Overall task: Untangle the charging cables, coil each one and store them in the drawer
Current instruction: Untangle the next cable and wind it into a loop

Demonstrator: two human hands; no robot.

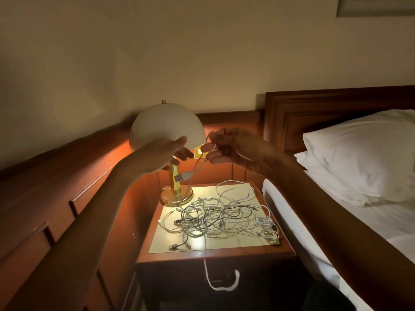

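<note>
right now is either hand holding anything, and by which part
The right hand pinches a white cable partway along its cord, its USB plug dangling below. Whether the left hand holds anything cannot be told.

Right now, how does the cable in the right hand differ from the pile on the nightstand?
The held cable hangs from the right hand; the pile lies on the nightstand. The held cable is one strand; the pile is a tangle. The held cable is white; the pile mixes white and dark. Both are uncoiled.

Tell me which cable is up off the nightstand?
The white cable pinched in the right hand, USB plug dangling; the rest lie tangled on the nightstand.
</note>
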